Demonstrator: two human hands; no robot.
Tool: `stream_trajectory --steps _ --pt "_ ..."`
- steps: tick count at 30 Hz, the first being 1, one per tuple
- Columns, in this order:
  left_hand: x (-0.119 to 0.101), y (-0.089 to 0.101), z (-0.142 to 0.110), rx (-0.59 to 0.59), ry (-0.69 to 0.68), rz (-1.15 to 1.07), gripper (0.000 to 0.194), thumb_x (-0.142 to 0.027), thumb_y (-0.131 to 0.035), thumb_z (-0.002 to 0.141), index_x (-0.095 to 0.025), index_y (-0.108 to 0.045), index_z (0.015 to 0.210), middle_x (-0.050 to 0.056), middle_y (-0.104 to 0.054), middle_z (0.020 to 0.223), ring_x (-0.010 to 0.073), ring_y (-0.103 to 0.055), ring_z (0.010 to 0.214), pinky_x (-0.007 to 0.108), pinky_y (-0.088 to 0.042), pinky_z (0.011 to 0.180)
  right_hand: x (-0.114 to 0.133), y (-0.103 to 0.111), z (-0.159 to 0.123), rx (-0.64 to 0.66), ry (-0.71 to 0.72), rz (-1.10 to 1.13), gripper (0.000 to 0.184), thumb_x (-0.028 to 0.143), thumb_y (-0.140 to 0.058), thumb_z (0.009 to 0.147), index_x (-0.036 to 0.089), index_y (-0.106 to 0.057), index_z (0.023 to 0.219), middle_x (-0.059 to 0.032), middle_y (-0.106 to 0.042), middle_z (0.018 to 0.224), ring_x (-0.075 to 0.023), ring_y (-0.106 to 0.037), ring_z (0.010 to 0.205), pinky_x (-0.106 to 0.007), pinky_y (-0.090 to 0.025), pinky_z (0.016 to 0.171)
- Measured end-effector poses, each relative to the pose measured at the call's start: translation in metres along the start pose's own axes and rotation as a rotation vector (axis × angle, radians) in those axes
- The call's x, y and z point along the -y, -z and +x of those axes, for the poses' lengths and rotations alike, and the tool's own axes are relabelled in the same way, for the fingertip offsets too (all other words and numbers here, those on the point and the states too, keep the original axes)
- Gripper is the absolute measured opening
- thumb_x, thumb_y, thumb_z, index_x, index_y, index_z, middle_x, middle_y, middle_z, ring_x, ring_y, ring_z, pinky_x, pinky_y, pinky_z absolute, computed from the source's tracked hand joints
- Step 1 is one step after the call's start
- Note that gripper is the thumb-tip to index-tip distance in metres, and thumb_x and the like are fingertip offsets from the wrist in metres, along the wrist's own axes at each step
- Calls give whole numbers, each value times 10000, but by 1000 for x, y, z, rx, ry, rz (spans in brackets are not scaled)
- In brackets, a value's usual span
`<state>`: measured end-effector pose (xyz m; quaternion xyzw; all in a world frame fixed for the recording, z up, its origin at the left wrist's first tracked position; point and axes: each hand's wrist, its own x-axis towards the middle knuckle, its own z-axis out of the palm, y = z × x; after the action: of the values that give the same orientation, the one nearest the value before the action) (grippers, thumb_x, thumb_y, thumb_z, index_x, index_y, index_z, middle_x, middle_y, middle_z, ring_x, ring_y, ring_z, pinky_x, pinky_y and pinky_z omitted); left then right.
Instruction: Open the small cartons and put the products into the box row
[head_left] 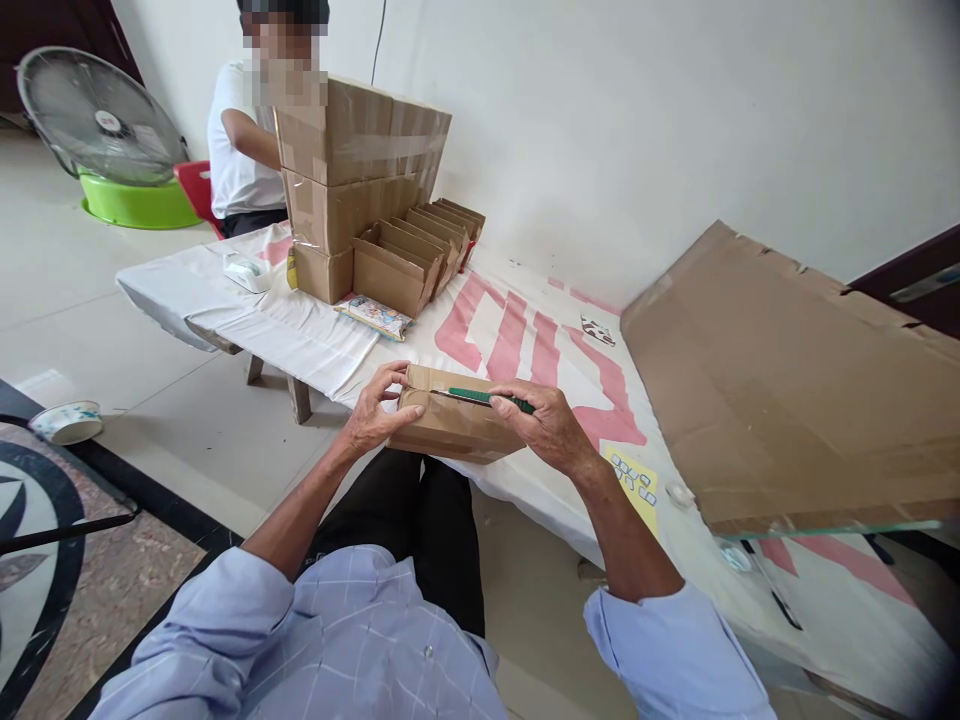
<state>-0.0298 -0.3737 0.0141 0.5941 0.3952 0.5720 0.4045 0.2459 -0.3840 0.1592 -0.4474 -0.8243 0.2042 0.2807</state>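
Note:
A small closed cardboard box (457,435) rests at the near edge of the cloth-covered table, in front of my lap. My left hand (379,408) grips its left end, with the thumb on the near side and the fingers over the far edge. Held in my right hand (544,425) is a green utility knife (471,396), which lies along the seam on the box's top. The knife points left, toward my left hand. My right fingers partly cover its handle.
Stacked cardboard boxes (360,130) and a row of open boxes (401,265) stand at the far left of the table (517,350). A patterned packet (375,316) lies before them. A large cardboard sheet (787,390) leans at right. Another person (251,150) sits behind the stack.

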Motion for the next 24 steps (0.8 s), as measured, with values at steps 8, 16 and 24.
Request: stream_trajectory --steps 8,16,24 --pt "1 -1 1 -6 4 -3 413 -479 -861 779 -227 -658 1036 149 -549 1627 360 -577 1490 464 -592 1056 6 3 7 28 47 -40 245 383 -645 1027 253 -852 1011 -42 -844 991 -240 -751 873 -369 -579 831" --pt "-1 0 1 -3 2 -7 415 -472 -871 782 -232 -664 1049 143 -559 1615 354 -585 1484 465 -599 1060 6 10 10 43 59 -87 234 365 -646 1026 249 -844 980 -36 -816 926 -215 -717 805 -351 -528 750" --pt "-1 -1 0 -3 1 1 417 -483 -872 783 -227 -661 1036 147 -550 1627 360 -589 1480 474 -592 1058 14 9 20 67 114 -156 244 362 -638 1016 238 -840 955 -55 -823 942 -223 -715 822 -368 -517 782"
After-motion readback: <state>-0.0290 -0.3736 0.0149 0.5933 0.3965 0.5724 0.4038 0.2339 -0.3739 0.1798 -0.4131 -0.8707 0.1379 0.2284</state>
